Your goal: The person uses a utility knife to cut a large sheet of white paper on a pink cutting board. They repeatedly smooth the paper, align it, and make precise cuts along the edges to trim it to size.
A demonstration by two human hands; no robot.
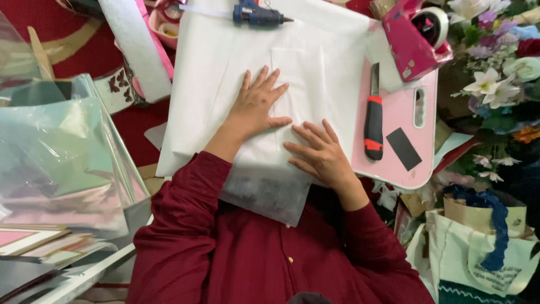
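Note:
A large sheet of white tissue paper [225, 62] lies spread over a pink cutting board [419, 163], folded over itself near the middle. My left hand [256, 104] presses flat on the paper, fingers spread. Beside it, my right hand [320, 155] also rests flat on the paper's lower part, fingers apart. Neither hand holds anything. A red and black utility knife [373, 121] lies on the board just right of my right hand.
A blue glue gun [256, 14] lies at the top of the paper. A pink tape dispenser [416, 36] sits top right, artificial flowers [495, 84] beyond it. A black card [404, 148] lies on the board. Shiny cellophane sheets [56, 157] stack at left; bags [478, 247] at lower right.

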